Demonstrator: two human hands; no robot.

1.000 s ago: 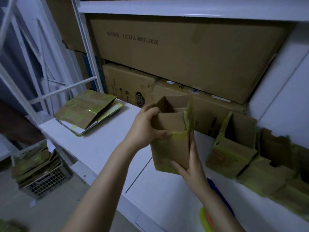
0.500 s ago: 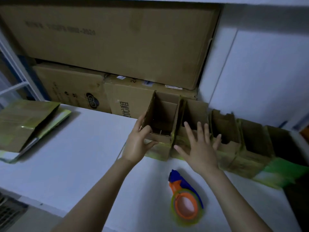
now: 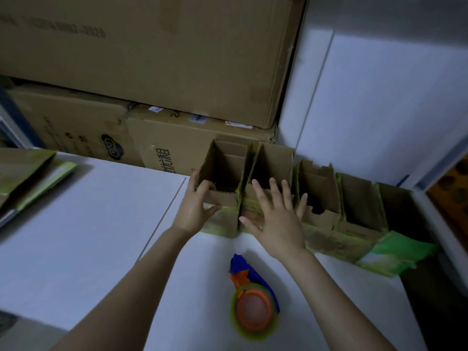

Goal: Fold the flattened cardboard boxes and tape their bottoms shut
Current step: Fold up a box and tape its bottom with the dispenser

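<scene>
Here, on a white table [image 3: 88, 236], the left hand [image 3: 195, 211] grips the near corner of the end box [image 3: 222, 168], upright at the left of a row of folded boxes [image 3: 354, 211], while the right hand [image 3: 278, 224] lies open, fingers spread, against the neighbouring box [image 3: 273, 163]. The step appears to be lining it up. The next move likely calls for a flattened box from the stack [image 3: 27, 178] at far left, then the tape dispenser [image 3: 253, 307] lying near the hands.
</scene>
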